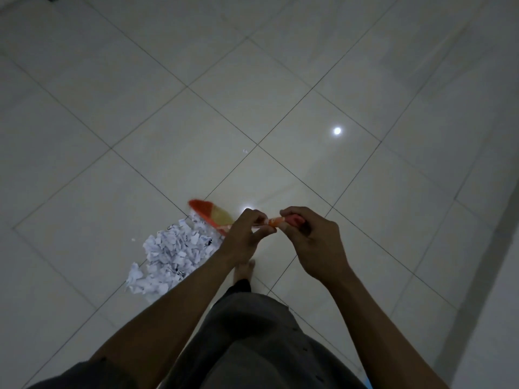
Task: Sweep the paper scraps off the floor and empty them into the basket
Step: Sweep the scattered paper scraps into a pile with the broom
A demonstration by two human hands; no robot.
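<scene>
- On the floor [84, 164], lower left, a heap of paper scraps [171, 254] is noted; one stray scrap [245, 151] lies well apart, farther out.
- At the heap's far edge the broom head [209, 211] is seen, orange and blurred.
- By the left hand [244, 231] the broom handle [271, 221] is held low, grip closed round it.
- By the right hand [311, 237] the handle's upper end is held, grip closed likewise.
- Risk judged: the heap could be scattered by a hard stroke, and the stray scrap missed.
- Long axis: right to left, head pointed left and away.
</scene>
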